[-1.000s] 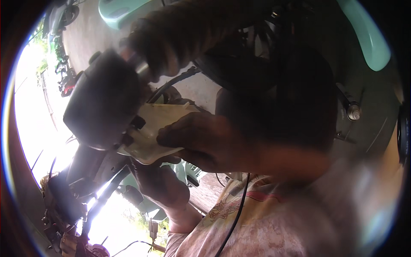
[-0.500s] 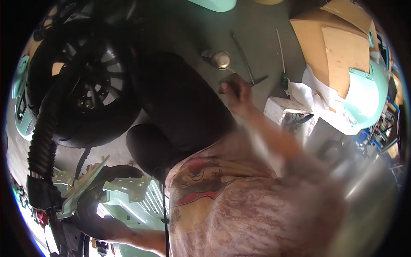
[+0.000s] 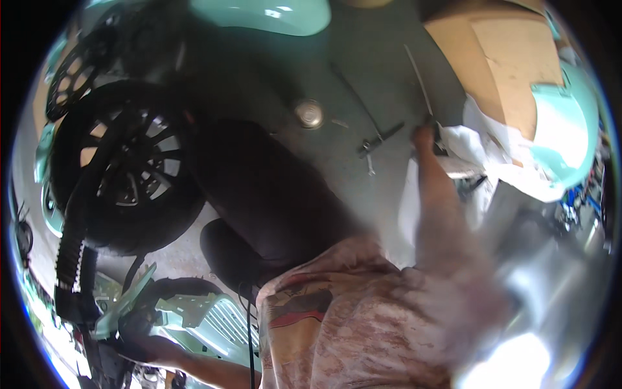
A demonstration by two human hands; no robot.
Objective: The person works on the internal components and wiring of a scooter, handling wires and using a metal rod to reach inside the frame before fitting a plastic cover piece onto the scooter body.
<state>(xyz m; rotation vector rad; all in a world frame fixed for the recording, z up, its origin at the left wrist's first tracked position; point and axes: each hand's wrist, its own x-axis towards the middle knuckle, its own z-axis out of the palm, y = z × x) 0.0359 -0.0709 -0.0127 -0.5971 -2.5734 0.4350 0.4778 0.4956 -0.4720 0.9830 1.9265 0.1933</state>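
Note:
My right hand (image 3: 424, 137) is on the floor at the handle end of a long-shafted screwdriver (image 3: 418, 78), its fingers closed round the handle. To its left lie a T-handle wrench (image 3: 391, 131) and a small spanner (image 3: 370, 165). A round metal tin (image 3: 309, 114) sits farther left. My left hand (image 3: 137, 345) is down at the lower left, against the dark parts beside a pale green panel (image 3: 126, 308). Shadow hides its fingers, so I cannot tell what it holds.
A spoked wheel with a black tyre (image 3: 129, 223) stands at left, near a ribbed black fork boot (image 3: 71, 253). Cardboard (image 3: 512, 71), white wrapping (image 3: 476, 142) and a mint-green body panel (image 3: 567, 129) lie at right. Another mint-green panel (image 3: 272, 16) is at the top.
My right hand has moved right, from near the tin to the screwdriver's handle. The small spanner now shows on the floor beside the T-handle wrench. The whole view has shifted slightly.

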